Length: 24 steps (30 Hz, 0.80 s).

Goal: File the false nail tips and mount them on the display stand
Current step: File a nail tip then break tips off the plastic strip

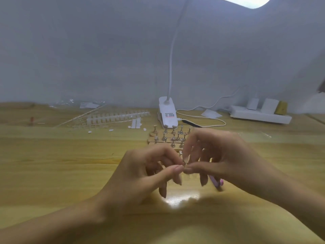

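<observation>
Wooden table (52,164) carries all that we see. Our left hand (140,175) and our right hand (221,159) meet above it, thumb tips touching, and together they pinch a tiny piece (184,163) between the fingertips; it is too small and blurred to say if it is a nail tip or a peg. Under the right hand's fingers lies a pink nail file (217,182). Just behind the hands stands the display stand (168,136) with its metal pegs. Farther left lie strips of false nail tips (116,117) and small white adhesive tabs (136,123). A white clip lamp (168,115) stands behind the stand.
</observation>
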Each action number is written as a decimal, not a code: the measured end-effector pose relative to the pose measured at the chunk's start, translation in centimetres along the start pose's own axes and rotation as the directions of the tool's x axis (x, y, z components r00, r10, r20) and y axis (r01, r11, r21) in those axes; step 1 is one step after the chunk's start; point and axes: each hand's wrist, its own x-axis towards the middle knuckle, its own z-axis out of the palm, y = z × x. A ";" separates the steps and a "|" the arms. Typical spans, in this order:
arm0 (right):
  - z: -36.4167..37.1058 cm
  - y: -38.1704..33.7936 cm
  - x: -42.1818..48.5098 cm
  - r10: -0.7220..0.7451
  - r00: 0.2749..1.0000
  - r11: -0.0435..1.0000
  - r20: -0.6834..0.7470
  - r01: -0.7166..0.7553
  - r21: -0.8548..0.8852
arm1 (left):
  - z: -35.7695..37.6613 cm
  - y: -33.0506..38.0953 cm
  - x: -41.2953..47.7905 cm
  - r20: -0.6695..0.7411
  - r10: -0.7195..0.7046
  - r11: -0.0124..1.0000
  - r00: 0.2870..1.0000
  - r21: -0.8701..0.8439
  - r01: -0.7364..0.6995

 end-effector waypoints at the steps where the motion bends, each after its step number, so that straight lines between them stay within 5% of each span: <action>1: 0.2 0.0 -0.2 -0.030 0.999 0.997 -0.029 0.028 -0.067 | -0.1 0.0 -0.1 -0.012 -0.039 0.998 0.999 -0.051 0.038; 5: 0.5 0.1 -0.2 -0.216 0.970 0.926 -0.113 0.167 -0.337 | -0.4 -0.2 0.0 0.000 -0.141 0.978 0.990 -0.156 0.139; 8: 0.5 0.4 -0.4 -0.560 0.828 0.538 0.014 0.376 -0.755 | -0.4 -0.2 0.0 0.076 -0.280 0.912 0.957 -0.291 0.290; 10: 0.8 0.5 -0.6 -0.633 0.767 0.351 0.108 0.409 -0.843 | -0.5 -0.1 -0.1 0.110 -0.305 0.885 0.946 -0.333 0.325; 11: 0.9 0.4 -0.5 -0.613 0.785 0.383 0.087 0.392 -0.836 | -0.5 0.0 -0.1 0.091 -0.271 0.913 0.958 -0.291 0.286; 13: 0.9 0.1 -0.5 -0.426 0.903 0.692 -0.050 0.290 -0.661 | -0.7 -0.3 -0.3 -0.026 0.006 0.993 1.000 0.115 -0.003; 15: 0.7 -0.2 -0.3 -0.068 0.995 0.970 -0.075 0.049 -0.238 | -1.2 -0.3 0.0 0.018 0.373 0.722 0.928 0.622 -0.303; 17: 0.8 -0.1 -0.3 0.226 0.974 0.973 -0.005 -0.226 0.049 | -1.6 -0.3 0.2 0.128 0.502 0.503 0.855 0.761 -0.409; 19: 1.1 0.3 -0.1 0.384 0.923 0.912 0.017 -0.383 0.148 | -1.5 -0.5 0.1 0.205 0.526 0.422 0.825 0.779 -0.463; 21: 1.1 0.5 0.0 0.426 0.904 0.888 0.027 -0.423 0.178 | -1.2 -0.7 -0.1 0.205 0.462 0.490 0.863 0.752 -0.441; 24: 0.8 0.6 0.2 0.363 0.932 0.925 -0.002 -0.359 0.126 | -1.0 -0.6 -0.2 0.064 0.097 0.838 0.993 0.534 -0.116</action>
